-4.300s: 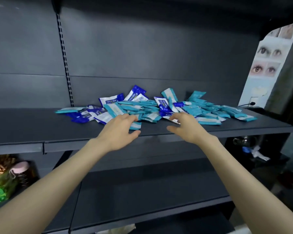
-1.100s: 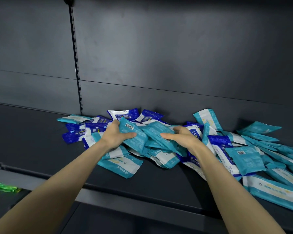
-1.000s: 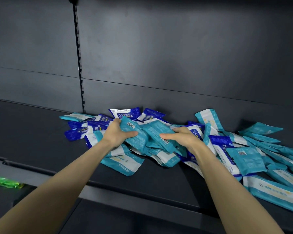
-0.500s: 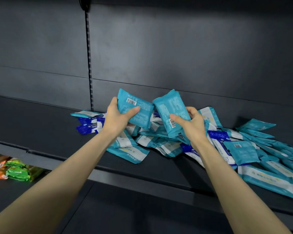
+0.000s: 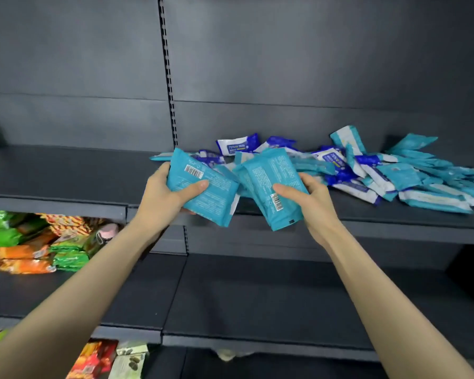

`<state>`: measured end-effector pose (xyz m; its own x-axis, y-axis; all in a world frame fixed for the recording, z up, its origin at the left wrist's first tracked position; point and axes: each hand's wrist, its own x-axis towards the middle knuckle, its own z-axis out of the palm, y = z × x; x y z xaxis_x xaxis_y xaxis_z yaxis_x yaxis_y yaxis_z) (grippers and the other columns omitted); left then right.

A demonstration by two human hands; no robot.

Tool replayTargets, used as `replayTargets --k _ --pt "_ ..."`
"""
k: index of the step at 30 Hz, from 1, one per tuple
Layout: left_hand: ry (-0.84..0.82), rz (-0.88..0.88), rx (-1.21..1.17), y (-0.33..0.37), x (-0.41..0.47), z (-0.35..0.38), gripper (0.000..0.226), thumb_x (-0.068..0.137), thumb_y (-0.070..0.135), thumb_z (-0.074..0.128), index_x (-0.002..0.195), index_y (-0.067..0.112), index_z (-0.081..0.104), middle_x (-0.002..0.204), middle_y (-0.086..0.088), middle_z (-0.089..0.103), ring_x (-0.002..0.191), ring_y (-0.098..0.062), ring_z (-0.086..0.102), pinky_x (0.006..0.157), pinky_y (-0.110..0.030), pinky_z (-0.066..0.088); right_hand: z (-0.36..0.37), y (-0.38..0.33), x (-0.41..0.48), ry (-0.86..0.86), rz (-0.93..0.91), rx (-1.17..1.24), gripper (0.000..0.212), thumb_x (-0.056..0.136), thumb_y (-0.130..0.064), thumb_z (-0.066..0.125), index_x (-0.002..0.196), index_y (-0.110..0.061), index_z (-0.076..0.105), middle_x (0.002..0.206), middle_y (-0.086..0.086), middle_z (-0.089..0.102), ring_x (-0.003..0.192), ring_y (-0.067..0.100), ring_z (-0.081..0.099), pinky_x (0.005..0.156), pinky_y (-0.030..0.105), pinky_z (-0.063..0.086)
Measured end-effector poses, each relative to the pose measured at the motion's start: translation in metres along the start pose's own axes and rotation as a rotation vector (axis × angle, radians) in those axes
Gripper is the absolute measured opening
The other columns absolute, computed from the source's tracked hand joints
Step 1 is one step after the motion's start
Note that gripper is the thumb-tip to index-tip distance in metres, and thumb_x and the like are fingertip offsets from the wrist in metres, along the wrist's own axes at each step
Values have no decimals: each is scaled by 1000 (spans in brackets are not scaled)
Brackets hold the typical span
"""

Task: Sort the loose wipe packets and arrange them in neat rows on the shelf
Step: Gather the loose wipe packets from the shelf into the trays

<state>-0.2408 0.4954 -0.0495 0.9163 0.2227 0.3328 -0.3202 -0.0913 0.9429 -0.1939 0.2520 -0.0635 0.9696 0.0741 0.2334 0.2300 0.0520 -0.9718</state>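
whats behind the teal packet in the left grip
Blue packets of the pile peek out above the teal packet that the left grip holds. The pile's near left part is covered.

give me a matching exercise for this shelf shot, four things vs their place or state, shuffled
1 left hand
2 right hand
3 blue and white packet
4 orange and green snack packs

A on the lower shelf, left
B grips the high-barcode teal packet
C at the back of the pile
D grips the low-barcode teal packet

Pairs: 1-B, 2-D, 3-C, 4-A
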Motion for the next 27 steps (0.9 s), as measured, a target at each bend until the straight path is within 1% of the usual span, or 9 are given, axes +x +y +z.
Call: replayTargets --k 3,6,9,13,17,20,22,24,27 --pt "-114 -116 31 -19 -23 -42 32 80 5 71 106 9 54 92 0 70 74 -7 70 53 -21 55 25 26 -37 -27 89 -49 28 76 -11 76 101 -10 65 95 3 73 82 18 70 72 34 56" --pt "-245 -251 102 -48 -39 -70 30 78 7 73 102 13 56 86 3 72 76 -10 71 59 -26 58 43 56 -66 -54 200 -102 28 75 -13 78 100 -12 63 96 2 72 83 18 71 73 35 57" --pt "-369 -367 182 -85 -54 -87 29 79 10 72 102 16 56 88 4 72 80 -12 71 62 -31 59 58 88 -89 -116 306 -178 33 76 -15 78 103 -9 61 98 3 71 85 20 71 75 36 57" --pt "-458 -554 224 -150 -80 -101 24 85 12 68 103 18 54 90 2 71 79 -12 71 61 -32 58 69 147 -114 -183 464 -237 34 78 -13 77 105 -5 58 97 3 69 81 14 70 66 28 56" --pt "-445 -764 262 -231 -115 -104 22 89 12 63 108 12 51 92 -3 66 76 -13 67 49 -24 51 72 228 -141 -205 633 -300 35 77 -12 77 105 -5 57 94 0 67 74 6 66 58 17 51" --pt "-415 -892 291 -298 -146 -105 26 90 15 63 112 13 50 94 -3 65 81 -15 65 52 -27 52 71 297 -163 -251 745 -364 34 75 -13 80 102 -11 59 93 -1 67 76 8 66 63 21 53" --pt "-381 -975 292 -340 -166 -104 29 89 14 64 113 12 48 94 -3 62 84 -18 64 50 -24 52 72 341 -179 -282 810 -402 33 74 -17 81 99 -14 60 89 -2 68 76 12 68 67 28 55" --pt "-355 -1052 287 -380 -188 -102 32 89 12 64 116 8 46 99 -7 60 90 -22 62 48 -22 53 74 382 -194 -311 875 -420 32 75 -19 80 99 -12 60 87 -1 67 74 13 67 63 26 55" --pt "-330 -1140 314 -441 -225 -100 35 88 11 64 118 8 45 107 -11 60 95 -25 63 60 -35 58 75 441 -217 -353 932 -467 32 77 -18 78 101 -7 61 88 0 65 76 13 64 62 21 50"
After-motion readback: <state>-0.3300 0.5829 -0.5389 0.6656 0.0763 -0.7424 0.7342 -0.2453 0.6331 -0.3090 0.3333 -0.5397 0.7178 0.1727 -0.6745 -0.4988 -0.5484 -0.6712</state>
